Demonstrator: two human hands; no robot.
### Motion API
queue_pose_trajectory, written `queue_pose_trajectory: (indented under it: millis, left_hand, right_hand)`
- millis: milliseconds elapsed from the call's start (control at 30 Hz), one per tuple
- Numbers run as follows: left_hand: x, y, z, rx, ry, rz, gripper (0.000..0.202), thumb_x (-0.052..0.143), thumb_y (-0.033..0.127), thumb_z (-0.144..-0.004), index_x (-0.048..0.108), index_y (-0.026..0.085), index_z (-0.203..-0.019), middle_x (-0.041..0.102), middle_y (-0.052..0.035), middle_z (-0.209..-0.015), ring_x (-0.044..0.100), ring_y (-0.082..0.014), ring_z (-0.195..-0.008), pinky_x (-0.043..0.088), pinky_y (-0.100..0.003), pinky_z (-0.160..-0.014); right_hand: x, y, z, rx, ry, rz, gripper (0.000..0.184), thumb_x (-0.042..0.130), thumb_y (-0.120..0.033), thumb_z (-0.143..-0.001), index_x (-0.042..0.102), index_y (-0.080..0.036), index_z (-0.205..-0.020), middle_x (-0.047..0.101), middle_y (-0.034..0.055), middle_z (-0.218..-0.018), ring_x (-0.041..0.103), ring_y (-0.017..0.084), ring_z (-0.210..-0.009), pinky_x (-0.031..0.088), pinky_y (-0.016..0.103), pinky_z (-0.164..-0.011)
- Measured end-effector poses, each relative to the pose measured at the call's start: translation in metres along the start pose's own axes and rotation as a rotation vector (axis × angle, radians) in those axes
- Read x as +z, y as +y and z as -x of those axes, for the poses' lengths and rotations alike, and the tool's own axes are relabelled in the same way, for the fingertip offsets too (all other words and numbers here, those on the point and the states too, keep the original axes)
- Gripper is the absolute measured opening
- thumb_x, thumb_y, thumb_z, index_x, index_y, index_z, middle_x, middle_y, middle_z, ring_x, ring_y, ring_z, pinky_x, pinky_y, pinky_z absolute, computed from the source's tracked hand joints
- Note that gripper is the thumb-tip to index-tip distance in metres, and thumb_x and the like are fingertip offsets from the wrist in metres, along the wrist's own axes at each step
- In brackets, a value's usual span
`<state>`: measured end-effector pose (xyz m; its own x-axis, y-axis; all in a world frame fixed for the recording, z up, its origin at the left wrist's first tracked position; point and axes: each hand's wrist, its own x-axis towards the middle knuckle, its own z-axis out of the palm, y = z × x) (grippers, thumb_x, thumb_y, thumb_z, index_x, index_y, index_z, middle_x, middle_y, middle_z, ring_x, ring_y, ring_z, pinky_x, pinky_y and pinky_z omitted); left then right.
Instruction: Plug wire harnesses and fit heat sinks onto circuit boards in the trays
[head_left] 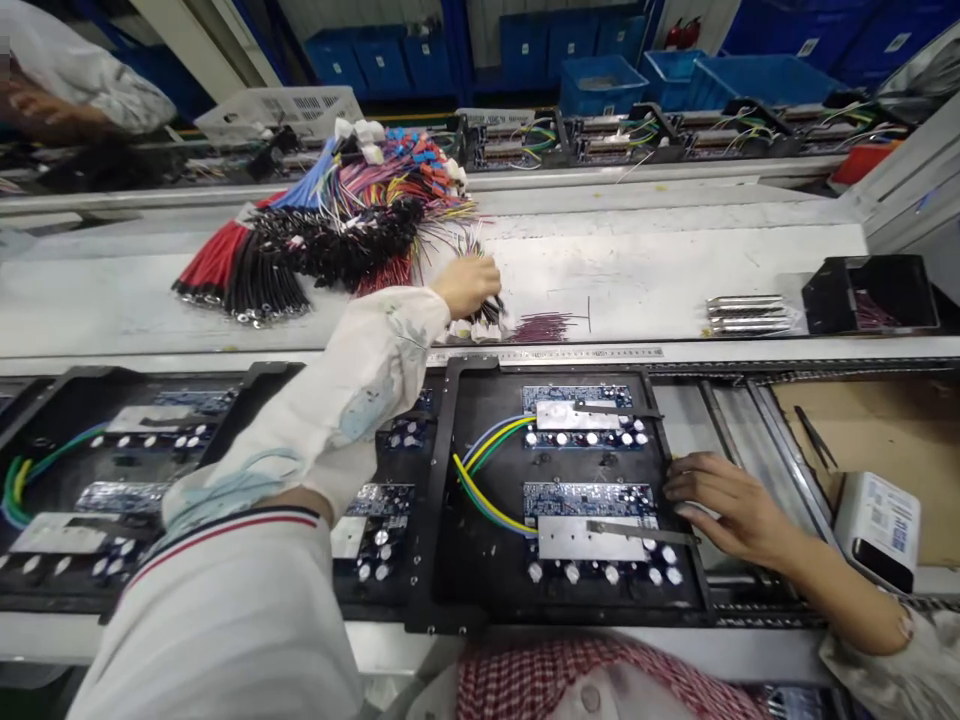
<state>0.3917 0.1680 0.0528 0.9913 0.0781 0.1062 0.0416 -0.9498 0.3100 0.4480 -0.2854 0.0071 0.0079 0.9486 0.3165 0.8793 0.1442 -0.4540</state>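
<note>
My left hand (469, 287) reaches across to the white bench, its fingers closed on a small bundle of thin wires (491, 312) with white connectors at the near end. The fingertips are partly hidden, so how many wires they hold cannot be seen. Just right of it lie short dark-red wires (544, 327). My right hand (731, 505) is curled at the right edge of a black tray (480, 575), fingers and thumb against its rim. In that tray sit an upper circuit board (581, 415) and a lower circuit board (592, 535), with yellow, green and blue wires (487, 455) curving off their left sides.
A large heap of wire harnesses (345, 215) lies beyond my left forearm. Metal rods (750, 313) and a black box (862, 295) stand at the right. Tweezers (815, 435) and a white device (877, 530) lie right of my right hand. Another person's sleeve (112, 80) shows at upper left.
</note>
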Motion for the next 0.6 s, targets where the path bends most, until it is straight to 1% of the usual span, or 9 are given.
queue_pose_trajectory:
  millis: [100,133,167,200,233,333,433,533,600]
  left_hand:
    - [-0.037,0.025,0.029,-0.066,0.485,0.179,0.013,0.047,0.012,-0.082,0.058,0.015,-0.089,0.059,-0.0046,-0.094,0.053,-0.0186,-0.104,0.036,-0.04,-0.1]
    - [-0.044,0.039,0.043,-0.095,0.685,0.338,0.013,0.05,0.014,-0.082,0.055,0.015,-0.095,0.059,-0.0036,-0.097,0.055,-0.0164,-0.1,0.041,-0.037,-0.096]
    - [-0.047,0.056,0.057,-0.106,0.797,0.514,0.017,0.054,0.015,-0.08,0.053,0.015,-0.097,0.06,-0.0021,-0.097,0.057,-0.0145,-0.094,0.045,-0.035,-0.091]
    - [-0.045,0.073,0.071,-0.126,0.789,0.675,0.022,0.06,0.016,-0.076,0.052,0.016,-0.096,0.061,-0.0011,-0.092,0.059,-0.0144,-0.091,0.048,-0.033,-0.086]
    - [-0.04,0.09,0.083,-0.166,0.725,0.821,0.025,0.067,0.019,-0.072,0.052,0.016,-0.091,0.061,-0.0002,-0.085,0.061,-0.0151,-0.086,0.051,-0.032,-0.081]
    - [-0.009,0.124,0.106,-0.26,0.456,1.188,0.035,0.08,0.022,-0.056,0.052,0.016,-0.076,0.06,0.0013,-0.073,0.065,-0.0172,-0.073,0.054,-0.032,-0.068]
    - [0.015,0.128,0.112,-0.403,0.413,1.396,0.037,0.083,0.022,-0.05,0.055,0.014,-0.074,0.06,0.0016,-0.069,0.065,-0.017,-0.067,0.056,-0.031,-0.063]
    - [0.022,0.119,0.113,-0.535,0.402,1.54,0.038,0.082,0.024,-0.053,0.059,0.014,-0.082,0.064,0.0007,-0.072,0.064,-0.014,-0.066,0.056,-0.029,-0.062]
    - [0.023,0.114,0.114,-0.572,0.376,1.601,0.038,0.081,0.025,-0.055,0.06,0.014,-0.085,0.064,0.0009,-0.074,0.063,-0.012,-0.068,0.056,-0.029,-0.065]
  right_hand:
    - [-0.021,-0.001,-0.021,0.018,0.047,-0.037,0.016,0.058,-0.019,-0.081,0.064,-0.024,-0.094,0.068,0.0051,-0.082,0.063,0.02,-0.086,0.051,0.035,-0.077]
    - [-0.029,-0.003,-0.038,0.047,0.092,-0.035,0.015,0.058,-0.02,-0.081,0.065,-0.025,-0.093,0.069,0.005,-0.082,0.063,0.02,-0.083,0.051,0.035,-0.075]
    - [-0.035,-0.005,-0.059,0.105,0.134,-0.028,0.014,0.057,-0.022,-0.082,0.066,-0.026,-0.092,0.069,0.0052,-0.081,0.063,0.02,-0.081,0.05,0.035,-0.074]
    - [-0.04,-0.009,-0.082,0.176,0.188,-0.01,0.013,0.056,-0.026,-0.083,0.066,-0.026,-0.091,0.069,0.0057,-0.081,0.063,0.02,-0.078,0.05,0.034,-0.071]
    - [-0.041,-0.012,-0.107,0.248,0.199,-0.008,0.015,0.055,-0.031,-0.085,0.067,-0.024,-0.091,0.069,0.0065,-0.085,0.063,0.02,-0.078,0.049,0.034,-0.072]
    - [-0.028,-0.02,-0.172,0.276,-0.061,-0.275,0.025,0.055,-0.04,-0.084,0.068,-0.019,-0.082,0.068,0.0044,-0.077,0.06,0.015,-0.068,0.046,0.029,-0.062]
    - [-0.003,-0.025,-0.202,0.345,-0.278,-0.518,0.028,0.061,-0.043,-0.079,0.067,-0.015,-0.076,0.061,-0.0007,-0.057,0.052,0.01,-0.048,0.038,0.023,-0.047]
    - [0.01,-0.028,-0.206,0.443,-0.305,-0.597,0.026,0.061,-0.04,-0.08,0.066,-0.014,-0.077,0.059,-0.0025,-0.051,0.049,0.008,-0.042,0.035,0.02,-0.043]
    - [0.011,-0.029,-0.206,0.443,-0.283,-0.525,0.025,0.057,-0.036,-0.082,0.065,-0.014,-0.073,0.06,-0.0022,-0.05,0.049,0.008,-0.041,0.034,0.02,-0.044]
